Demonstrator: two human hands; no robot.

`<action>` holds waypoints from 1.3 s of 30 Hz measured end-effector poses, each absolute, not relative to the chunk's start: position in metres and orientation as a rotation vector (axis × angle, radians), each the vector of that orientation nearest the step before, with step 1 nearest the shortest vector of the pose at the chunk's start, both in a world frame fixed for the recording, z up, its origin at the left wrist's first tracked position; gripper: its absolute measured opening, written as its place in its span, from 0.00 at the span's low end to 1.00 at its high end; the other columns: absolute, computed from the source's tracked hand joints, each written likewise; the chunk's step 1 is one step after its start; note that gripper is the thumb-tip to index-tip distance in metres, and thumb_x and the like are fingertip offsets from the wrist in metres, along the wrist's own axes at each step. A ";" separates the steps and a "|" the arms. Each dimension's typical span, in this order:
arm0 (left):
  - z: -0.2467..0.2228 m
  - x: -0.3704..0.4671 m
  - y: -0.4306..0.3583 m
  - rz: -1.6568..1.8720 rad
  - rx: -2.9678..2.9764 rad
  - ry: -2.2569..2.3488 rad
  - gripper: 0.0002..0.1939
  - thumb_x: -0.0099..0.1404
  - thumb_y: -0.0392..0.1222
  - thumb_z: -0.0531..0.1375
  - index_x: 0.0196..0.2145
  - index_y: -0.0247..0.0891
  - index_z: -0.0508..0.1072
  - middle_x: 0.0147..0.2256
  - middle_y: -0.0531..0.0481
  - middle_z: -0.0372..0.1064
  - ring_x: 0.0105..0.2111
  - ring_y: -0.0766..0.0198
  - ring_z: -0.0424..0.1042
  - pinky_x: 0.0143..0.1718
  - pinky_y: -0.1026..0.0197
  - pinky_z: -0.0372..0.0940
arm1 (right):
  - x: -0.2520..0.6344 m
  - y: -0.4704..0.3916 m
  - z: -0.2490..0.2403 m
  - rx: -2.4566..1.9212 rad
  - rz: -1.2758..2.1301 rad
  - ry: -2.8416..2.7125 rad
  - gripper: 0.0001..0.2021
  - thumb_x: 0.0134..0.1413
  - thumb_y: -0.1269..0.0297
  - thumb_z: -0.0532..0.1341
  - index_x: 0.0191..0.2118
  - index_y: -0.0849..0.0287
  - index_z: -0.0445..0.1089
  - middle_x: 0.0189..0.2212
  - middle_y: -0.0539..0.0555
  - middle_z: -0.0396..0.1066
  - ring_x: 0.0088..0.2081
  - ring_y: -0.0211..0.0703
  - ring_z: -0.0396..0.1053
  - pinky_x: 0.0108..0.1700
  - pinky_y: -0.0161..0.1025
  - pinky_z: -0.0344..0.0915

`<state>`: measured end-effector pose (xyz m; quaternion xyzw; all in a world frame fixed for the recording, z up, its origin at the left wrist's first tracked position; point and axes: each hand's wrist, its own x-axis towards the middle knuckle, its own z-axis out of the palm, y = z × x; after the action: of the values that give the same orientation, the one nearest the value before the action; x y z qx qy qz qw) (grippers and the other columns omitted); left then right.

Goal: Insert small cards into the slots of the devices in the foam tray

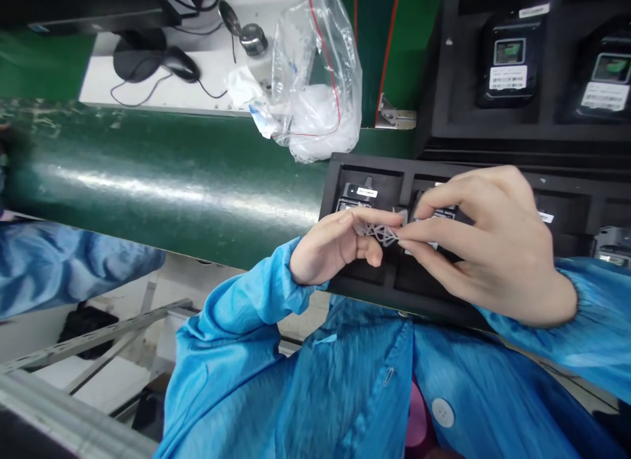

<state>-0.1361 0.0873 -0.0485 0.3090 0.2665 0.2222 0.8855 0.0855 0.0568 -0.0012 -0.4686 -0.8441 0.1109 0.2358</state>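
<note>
My left hand point(328, 248) is curled around several small grey plastic pieces point(382, 233) that look like a lattice of thin strips. Thumb and fingertips of my right hand point(503, 248) pinch the right end of these pieces, so both hands meet there. Their exact kind is too small to make out. Below the hands lies a black compartment tray point(419, 287). A dark device with a white label point(359, 194) sits in its left compartment, just beyond my left hand. Another device point(446, 212) is partly hidden behind my right fingers.
At the upper right, another black tray point(458, 127) holds labelled black devices point(510, 58). A clear plastic bag point(323, 110) lies beyond the left tray edge, beside a lidded bottle point(254, 41). A mouse point(181, 63) and monitor base stand farther left. Another person's blue sleeve point(73, 265) shows at the left.
</note>
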 end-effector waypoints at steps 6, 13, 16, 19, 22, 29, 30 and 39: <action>-0.052 -0.141 0.084 0.539 0.538 0.562 0.22 0.67 0.55 0.57 0.54 0.44 0.74 0.54 0.43 0.70 0.27 0.71 0.67 0.30 0.62 0.66 | 0.083 0.059 0.001 -1.259 0.296 -2.364 0.05 0.55 0.70 0.65 0.37 0.54 0.73 0.40 0.54 0.70 0.44 0.51 0.65 0.47 0.50 0.61; -0.045 -0.149 0.090 0.861 0.290 0.668 0.11 0.62 0.45 0.65 0.42 0.42 0.76 0.38 0.54 0.72 0.19 0.81 0.54 0.21 0.74 0.59 | 0.077 0.063 -0.002 -1.098 0.365 -2.332 0.06 0.52 0.71 0.67 0.35 0.57 0.70 0.37 0.54 0.68 0.40 0.45 0.65 0.45 0.48 0.62; -0.038 -0.157 0.095 0.950 0.211 0.696 0.08 0.59 0.36 0.67 0.37 0.41 0.74 0.31 0.59 0.67 0.16 0.84 0.49 0.17 0.78 0.53 | 0.073 0.065 -0.002 -1.109 0.441 -2.305 0.06 0.53 0.72 0.66 0.35 0.57 0.70 0.36 0.53 0.67 0.39 0.44 0.66 0.46 0.48 0.62; -0.034 -0.166 0.098 0.996 0.186 0.726 0.08 0.61 0.32 0.65 0.36 0.42 0.73 0.30 0.60 0.65 0.15 0.84 0.47 0.16 0.80 0.50 | 0.069 0.068 -0.001 -1.126 0.492 -2.289 0.04 0.55 0.71 0.65 0.35 0.56 0.70 0.36 0.52 0.67 0.39 0.43 0.66 0.45 0.47 0.61; -0.034 -0.174 0.102 1.028 0.197 0.834 0.07 0.67 0.33 0.59 0.39 0.45 0.73 0.31 0.59 0.66 0.14 0.84 0.47 0.15 0.80 0.49 | 0.065 0.072 -0.002 -1.207 0.505 -2.261 0.03 0.56 0.70 0.64 0.35 0.56 0.70 0.36 0.53 0.67 0.39 0.43 0.65 0.46 0.48 0.59; -0.040 -0.189 0.112 1.080 0.361 1.039 0.14 0.71 0.40 0.56 0.51 0.54 0.71 0.34 0.55 0.67 0.18 0.80 0.55 0.18 0.77 0.55 | 0.039 0.082 -0.014 -1.520 0.865 -2.073 0.03 0.57 0.67 0.62 0.32 0.56 0.72 0.37 0.52 0.68 0.42 0.46 0.64 0.46 0.46 0.59; -0.042 -0.190 0.112 1.087 0.424 1.054 0.11 0.70 0.43 0.56 0.49 0.53 0.72 0.35 0.54 0.67 0.21 0.79 0.59 0.21 0.76 0.59 | 0.035 0.083 -0.020 -1.577 0.886 -2.033 0.03 0.56 0.67 0.62 0.31 0.55 0.72 0.37 0.52 0.69 0.42 0.46 0.64 0.46 0.47 0.59; -0.081 -0.202 0.097 0.768 2.018 0.823 0.18 0.68 0.52 0.54 0.43 0.42 0.81 0.28 0.46 0.63 0.34 0.56 0.65 0.44 0.47 0.63 | 0.030 0.084 -0.064 -1.855 0.567 -2.159 0.06 0.57 0.63 0.61 0.31 0.56 0.74 0.37 0.56 0.70 0.45 0.54 0.62 0.42 0.49 0.55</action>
<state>-0.2021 0.0973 -0.0812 0.7990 0.3258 0.3041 0.4038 0.0298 0.0838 -0.0643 -0.6347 -0.7385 0.1938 0.1194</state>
